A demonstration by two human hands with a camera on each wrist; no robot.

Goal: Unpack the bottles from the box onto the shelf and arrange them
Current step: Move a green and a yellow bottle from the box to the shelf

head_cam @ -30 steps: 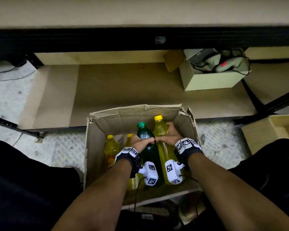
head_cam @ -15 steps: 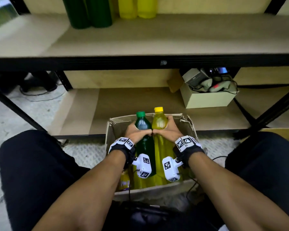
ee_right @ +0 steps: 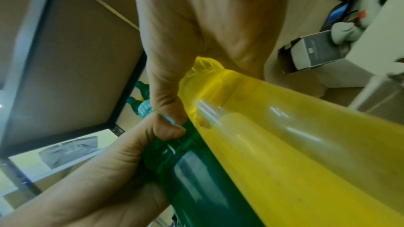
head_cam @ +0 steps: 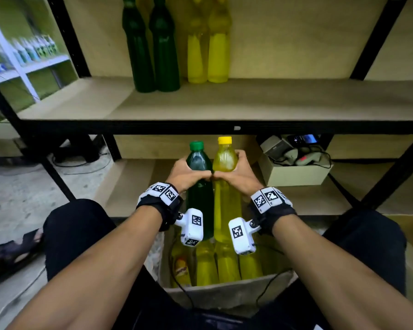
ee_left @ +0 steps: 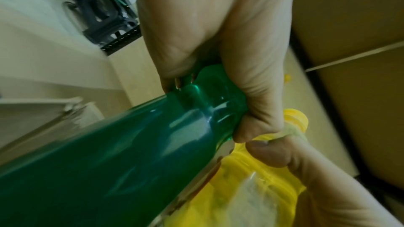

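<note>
Bottles, two, upright above box (head_cam: 227, 294): green bottle (head_cam: 199, 186) in left hand (head_cam: 188, 173), yellow bottle (head_cam: 225, 186) in right hand (head_cam: 236, 175), each grip wrapped round the shoulder, side by side, probably bound for shelf (head_cam: 224, 103) beyond.

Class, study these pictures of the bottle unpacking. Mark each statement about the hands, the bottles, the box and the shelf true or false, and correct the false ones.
1. The left hand grips a green bottle. True.
2. The right hand holds a bottle with a green cap. False: its yellow bottle has a yellow cap.
3. Two green and two yellow bottles already stand on the shelf. True.
4. The cardboard box holds no more bottles. False: yellow bottles remain inside.
5. The two held bottles are side by side, upright. True.
6. The shelf bottles lie on their sides. False: they stand upright.
</note>
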